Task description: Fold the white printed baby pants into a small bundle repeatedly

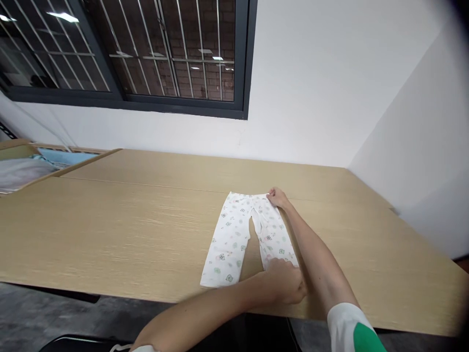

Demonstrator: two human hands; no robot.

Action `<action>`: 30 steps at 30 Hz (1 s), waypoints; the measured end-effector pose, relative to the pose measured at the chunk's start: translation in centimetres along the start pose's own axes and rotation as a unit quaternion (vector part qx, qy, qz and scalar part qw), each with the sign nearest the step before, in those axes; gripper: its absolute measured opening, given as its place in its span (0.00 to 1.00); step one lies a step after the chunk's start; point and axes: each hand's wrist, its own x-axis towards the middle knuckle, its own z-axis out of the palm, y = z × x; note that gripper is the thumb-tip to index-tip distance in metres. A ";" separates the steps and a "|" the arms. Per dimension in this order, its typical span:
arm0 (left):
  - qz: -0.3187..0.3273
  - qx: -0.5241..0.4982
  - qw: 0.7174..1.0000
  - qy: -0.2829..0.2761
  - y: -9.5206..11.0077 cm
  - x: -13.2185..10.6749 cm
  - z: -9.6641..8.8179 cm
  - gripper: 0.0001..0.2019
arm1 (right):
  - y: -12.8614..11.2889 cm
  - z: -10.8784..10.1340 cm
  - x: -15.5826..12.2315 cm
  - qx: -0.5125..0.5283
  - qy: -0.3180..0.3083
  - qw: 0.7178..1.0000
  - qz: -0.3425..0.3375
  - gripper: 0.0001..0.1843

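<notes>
A pair of small white pants with a pale green and grey animal print lies spread flat on the wooden table, waistband at the far side and legs toward me. My right hand pinches the right corner of the waistband. Reaching across from the left, my left hand is closed at the hem of the right leg and covers it. Its fingertips are partly hidden, but the cloth runs into its grip. The left leg lies free, its hem near the table's front edge.
The light wooden tabletop stretches to both sides, with a seam across it. At the far left is a wooden-edged bed or crib with bedding. A white wall and a barred window stand behind. A black chair is below the front edge.
</notes>
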 end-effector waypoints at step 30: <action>-0.449 0.143 0.842 0.262 -4.5 -20.2 -4.5 0.16 | -13.5 13.6 -2.6 0.020 -0.021 0.996 -0.083 0.13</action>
